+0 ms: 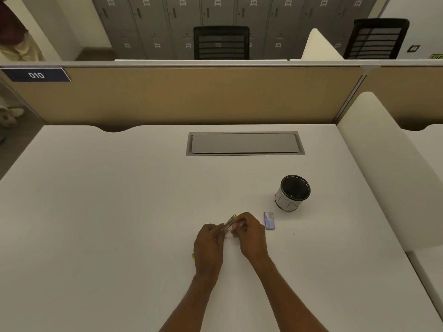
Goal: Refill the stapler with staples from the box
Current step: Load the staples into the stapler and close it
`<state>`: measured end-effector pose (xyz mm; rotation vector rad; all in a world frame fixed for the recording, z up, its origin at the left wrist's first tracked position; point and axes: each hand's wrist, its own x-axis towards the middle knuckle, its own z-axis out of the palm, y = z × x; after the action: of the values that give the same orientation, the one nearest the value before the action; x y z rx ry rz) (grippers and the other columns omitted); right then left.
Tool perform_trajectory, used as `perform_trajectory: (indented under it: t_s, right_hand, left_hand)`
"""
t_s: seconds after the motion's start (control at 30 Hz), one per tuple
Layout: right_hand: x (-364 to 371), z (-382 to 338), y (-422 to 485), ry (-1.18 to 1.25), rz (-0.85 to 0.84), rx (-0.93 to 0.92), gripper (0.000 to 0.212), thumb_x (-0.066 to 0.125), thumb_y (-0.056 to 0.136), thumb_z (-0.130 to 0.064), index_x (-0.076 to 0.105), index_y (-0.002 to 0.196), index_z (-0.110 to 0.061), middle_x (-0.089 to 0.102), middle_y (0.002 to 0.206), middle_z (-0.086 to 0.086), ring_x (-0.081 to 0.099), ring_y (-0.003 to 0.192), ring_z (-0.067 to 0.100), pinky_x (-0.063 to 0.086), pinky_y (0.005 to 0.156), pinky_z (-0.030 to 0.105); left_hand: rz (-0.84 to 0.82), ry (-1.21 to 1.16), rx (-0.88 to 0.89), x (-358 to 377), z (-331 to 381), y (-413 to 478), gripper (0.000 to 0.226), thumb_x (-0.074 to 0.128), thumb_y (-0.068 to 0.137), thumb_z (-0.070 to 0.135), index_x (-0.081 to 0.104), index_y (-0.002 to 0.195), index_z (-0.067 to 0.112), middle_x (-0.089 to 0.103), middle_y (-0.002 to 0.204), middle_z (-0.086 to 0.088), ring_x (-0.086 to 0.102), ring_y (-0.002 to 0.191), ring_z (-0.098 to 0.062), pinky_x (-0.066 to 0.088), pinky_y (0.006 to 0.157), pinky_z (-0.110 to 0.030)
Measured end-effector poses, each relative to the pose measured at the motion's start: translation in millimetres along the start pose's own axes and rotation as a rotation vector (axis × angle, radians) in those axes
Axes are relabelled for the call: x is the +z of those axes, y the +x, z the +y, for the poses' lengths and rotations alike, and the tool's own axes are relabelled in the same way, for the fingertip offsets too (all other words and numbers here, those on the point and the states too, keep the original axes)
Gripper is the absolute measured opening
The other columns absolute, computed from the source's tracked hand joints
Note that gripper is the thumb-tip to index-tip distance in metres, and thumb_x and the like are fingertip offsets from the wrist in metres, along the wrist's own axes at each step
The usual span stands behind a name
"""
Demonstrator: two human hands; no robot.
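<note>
A small stapler with a shiny metal top and a yellow-green tip is held above the white desk, pointing up and to the right. My left hand grips its near end, and a bit of yellow shows below that hand. My right hand pinches the stapler's middle from the right; what its fingertips hold is hidden. A small blue-purple staple box lies flat on the desk just right of my right hand.
A black-and-white pen cup stands behind the box to the right. A grey cable hatch is set into the desk's far side. A tan partition closes the back, and a white divider the right.
</note>
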<state>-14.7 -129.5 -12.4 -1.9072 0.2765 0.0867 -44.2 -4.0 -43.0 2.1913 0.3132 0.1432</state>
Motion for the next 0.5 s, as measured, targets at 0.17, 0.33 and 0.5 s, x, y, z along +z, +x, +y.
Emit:
perform_trajectory:
  t_s: [0.17,0.33,0.5]
  right_hand:
    - [-22.0,-15.1,4.9,0.102,0.08,0.019,0.011,0.066,0.087,0.004,0.07,0.084,-0.006,0.073,0.073,0.003,0.072,0.061,0.012,0.059,0.067,0.029]
    - [-43.6,-33.1,11.7,-0.024,0.122,-0.191,0.028,0.06,0.093,0.003,0.073,0.113,-0.011,0.073,0.092,0.003,0.071,0.08,0.008,0.048,0.078,0.003]
    - [-49.8,-57.8,12.2,-0.008,0.021,-0.287,0.026,0.059,0.096,-0.003,0.073,0.113,-0.018,0.075,0.094,-0.002,0.072,0.086,0.01,0.055,0.08,0.011]
  left_hand:
    - [-0.052,-0.142,0.122,-9.1,9.0,15.7,0.019,0.07,0.097,0.022,0.078,0.113,0.021,0.072,0.094,0.008,0.066,0.089,-0.004,0.05,0.074,-0.018]
    - [-0.127,-0.204,0.095,-22.3,24.3,30.2,0.022,0.072,0.095,0.033,0.079,0.115,0.027,0.079,0.089,0.014,0.071,0.084,-0.007,0.055,0.075,-0.024]
    - [-0.192,-0.113,0.204,-37.1,35.4,35.9,0.02,0.071,0.095,0.035,0.079,0.111,0.029,0.078,0.086,0.005,0.069,0.083,-0.012,0.057,0.078,-0.037]
